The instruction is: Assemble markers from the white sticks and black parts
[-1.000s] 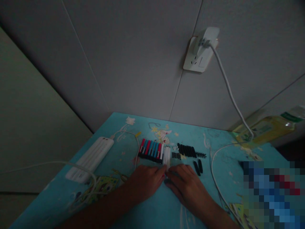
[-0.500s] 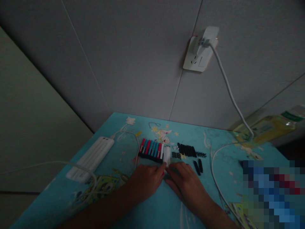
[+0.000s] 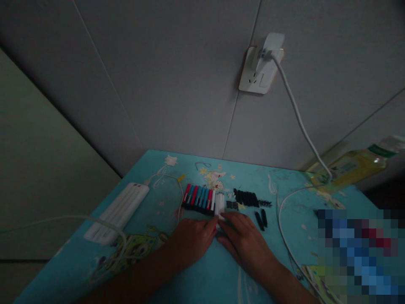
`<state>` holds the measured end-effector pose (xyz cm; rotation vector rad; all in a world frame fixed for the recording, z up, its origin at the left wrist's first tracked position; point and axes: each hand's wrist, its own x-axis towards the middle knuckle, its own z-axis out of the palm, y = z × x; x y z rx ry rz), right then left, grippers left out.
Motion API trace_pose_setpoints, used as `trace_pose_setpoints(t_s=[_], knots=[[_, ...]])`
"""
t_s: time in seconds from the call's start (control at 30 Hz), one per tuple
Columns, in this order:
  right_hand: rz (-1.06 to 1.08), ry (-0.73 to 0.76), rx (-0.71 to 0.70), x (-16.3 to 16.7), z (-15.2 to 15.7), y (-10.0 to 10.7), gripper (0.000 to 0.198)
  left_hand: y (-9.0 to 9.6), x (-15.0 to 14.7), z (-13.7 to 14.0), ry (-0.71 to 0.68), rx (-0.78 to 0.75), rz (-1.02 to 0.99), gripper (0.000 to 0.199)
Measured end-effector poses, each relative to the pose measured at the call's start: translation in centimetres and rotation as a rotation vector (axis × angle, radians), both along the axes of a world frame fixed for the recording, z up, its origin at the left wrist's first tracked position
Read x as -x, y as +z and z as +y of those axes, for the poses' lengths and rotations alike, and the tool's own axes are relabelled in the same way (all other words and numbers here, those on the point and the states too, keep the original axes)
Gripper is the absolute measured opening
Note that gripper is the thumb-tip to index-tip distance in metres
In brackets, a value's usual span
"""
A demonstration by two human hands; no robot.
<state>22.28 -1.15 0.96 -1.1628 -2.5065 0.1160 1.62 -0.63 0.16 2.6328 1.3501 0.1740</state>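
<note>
My left hand [image 3: 196,237] is closed, its thumb and finger pressed at the near end of a bundle of thin white pen refills [image 3: 219,202]. A small red bit [image 3: 215,228] shows under those fingertips; the rest is hidden. From the other side, my right hand [image 3: 242,236] touches the same end with its fingertips, its thumb apart from the bent fingers. Left of the refills lies a row of red, blue and white pen barrels [image 3: 199,196] with black ends. To the right are lined-up black pen caps [image 3: 246,197] and two loose black pieces [image 3: 261,219].
Small dark parts [image 3: 232,205] and tiny black springs or clips [image 3: 265,203] lie near the caps. A white power strip [image 3: 118,213] with cords is at left. A bottle of yellow liquid [image 3: 351,166] lies back right, near a white cable [image 3: 294,101] from a wall socket [image 3: 257,80].
The whole scene has shifted slightly left in view. My hands keep nearly the same pose at the near end of the refills.
</note>
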Motion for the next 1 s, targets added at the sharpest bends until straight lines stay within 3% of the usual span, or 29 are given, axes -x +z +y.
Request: trace_pose_setpoints(t_s=[0.57,1.0], knots=[[0.017,-0.011,-0.021,-0.3,0.12,0.1,0.033,-0.31,-0.12,0.24,0.064,-0.036,-0.004,0.035],[0.016,-0.018,0.016,-0.31,0.1,0.1,0.027,-0.35,-0.13,0.28,0.027,-0.037,0.003,0.028]])
